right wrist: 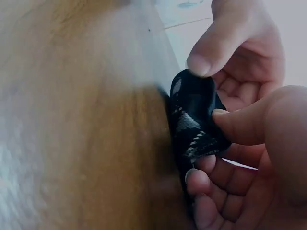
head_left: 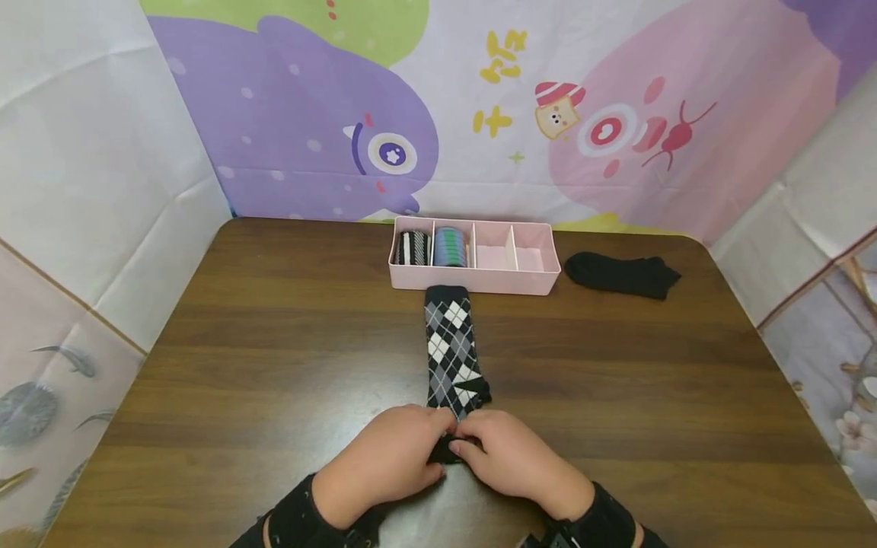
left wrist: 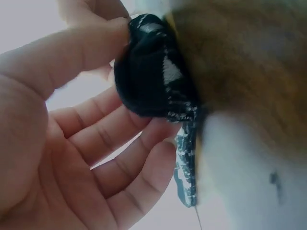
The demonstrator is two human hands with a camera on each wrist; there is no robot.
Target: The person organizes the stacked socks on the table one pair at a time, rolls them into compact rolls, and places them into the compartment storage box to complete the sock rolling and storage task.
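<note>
**Left hand (head_left: pixel 384 460) and right hand (head_left: pixel 517 460) meeting at the near end of an argyle sock (head_left: pixel 448 354)**

Both hands are clamped on the sock, one from either side, their fingertips almost meeting over its black near end (head_left: pixel 444 451). Each wrist carries a dark band, the left wristband (head_left: pixel 308 514) and the right wristband (head_left: pixel 606 521) lying at the lower edge of the head view. As seen from the left wrist, the thumb presses the turned-up end from above while the fingers lie curved beneath it. The right wrist view shows the right thumb bearing on the same fold, with the left thumb at its opposite edge. Owing to blur and shadow in the wrist views, the number of layers in the fold cannot be told.

Beyond the hands, the rest of the sock lies flat and lengthwise on the brown wooden table (head_left: pixel 274 350), its black, grey and white diamonds exposed. Its far end reaches the front wall of a pink divided box (head_left: pixel 479 281). Of the four compartments, the leftmost holds a black-and-white striped roll (head_left: pixel 414 248); the next holds a blue-and-green striped roll (head_left: pixel 450 247). Right of the box, well apart from the hands, lies a black sock (head_left: pixel 620 275). Behind stands a cartoon-printed backdrop (head_left: pixel 493 171).
</note>
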